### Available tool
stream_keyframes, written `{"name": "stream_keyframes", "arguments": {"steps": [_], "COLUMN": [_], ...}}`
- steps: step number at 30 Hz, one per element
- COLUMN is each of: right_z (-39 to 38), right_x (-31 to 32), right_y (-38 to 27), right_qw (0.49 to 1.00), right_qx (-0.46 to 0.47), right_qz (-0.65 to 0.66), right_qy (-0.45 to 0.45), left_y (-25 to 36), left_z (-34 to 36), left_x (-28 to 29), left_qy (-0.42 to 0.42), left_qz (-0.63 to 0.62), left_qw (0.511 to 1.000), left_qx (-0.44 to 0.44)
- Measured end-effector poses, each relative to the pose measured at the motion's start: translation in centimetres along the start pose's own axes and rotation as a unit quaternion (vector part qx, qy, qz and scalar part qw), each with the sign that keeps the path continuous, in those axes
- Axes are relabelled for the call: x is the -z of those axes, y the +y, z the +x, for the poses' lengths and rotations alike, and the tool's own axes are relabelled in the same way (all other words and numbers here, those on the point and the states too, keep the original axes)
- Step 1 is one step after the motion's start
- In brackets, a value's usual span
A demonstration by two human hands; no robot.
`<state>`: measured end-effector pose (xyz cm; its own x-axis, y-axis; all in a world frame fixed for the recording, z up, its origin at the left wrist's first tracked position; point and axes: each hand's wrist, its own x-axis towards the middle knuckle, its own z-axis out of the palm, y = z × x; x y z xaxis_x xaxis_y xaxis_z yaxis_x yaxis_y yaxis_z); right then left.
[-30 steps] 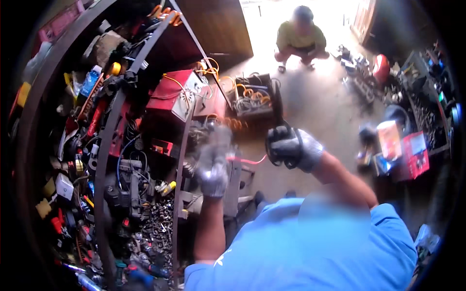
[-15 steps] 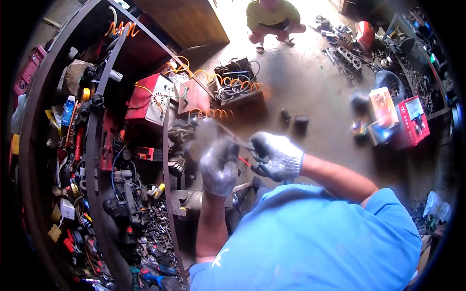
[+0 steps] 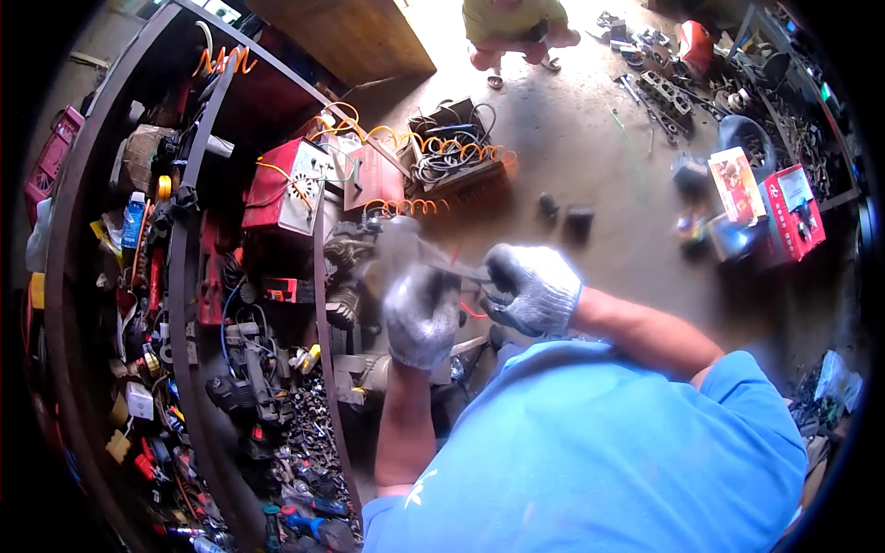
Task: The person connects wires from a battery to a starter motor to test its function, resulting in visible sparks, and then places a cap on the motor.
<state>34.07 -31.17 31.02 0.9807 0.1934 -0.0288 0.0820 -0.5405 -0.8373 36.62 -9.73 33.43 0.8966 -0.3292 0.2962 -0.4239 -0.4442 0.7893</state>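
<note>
Both my hands wear whitish knitted gloves with dark palms and meet in front of my chest. My left hand (image 3: 421,318) is closed around a grey rounded part (image 3: 396,241) that sticks up beyond the fingers; blur hides its kind. From the right, my right hand (image 3: 535,288) pinches a thin dark bar-like tool (image 3: 454,268) between thumb and fingers. The tool's far end reaches toward the grey part; whether they touch is unclear. A thin red cord (image 3: 470,311) curves between the two gloves, its ends hidden.
To the left stands a metal rack (image 3: 184,341) crammed with tools and loose hardware. A red-and-white machine (image 3: 284,189) with orange coiled hose stands behind, beside a box of cables (image 3: 461,170). Red cartons (image 3: 791,217) and metal parts lie right. A person (image 3: 514,28) squats at the far end.
Both hands stay close together, with the right hand turned slightly and shifted a little. The red cord now bends in a curve where it looked straighter. The surroundings have shifted slightly in view.
</note>
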Motion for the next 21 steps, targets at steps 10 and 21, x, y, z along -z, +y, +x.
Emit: {"name": "stream_keyframes", "arguments": {"steps": [10, 21], "right_z": [1.3, 3.9], "right_x": [-0.7, -0.5], "right_y": [0.5, 1.7], "right_qw": [0.991, 0.995], "right_qx": [0.098, 0.097], "right_qz": [0.001, -0.025], "right_qy": [0.093, 0.007], "left_y": [-1.8, -3.2], "left_z": [0.3, 0.8], "left_x": [-1.1, -0.1], "left_qy": [0.054, 0.0], "left_qz": [-0.209, -0.436], "left_qw": [0.973, 0.868], "left_qx": [0.08, 0.236]}}
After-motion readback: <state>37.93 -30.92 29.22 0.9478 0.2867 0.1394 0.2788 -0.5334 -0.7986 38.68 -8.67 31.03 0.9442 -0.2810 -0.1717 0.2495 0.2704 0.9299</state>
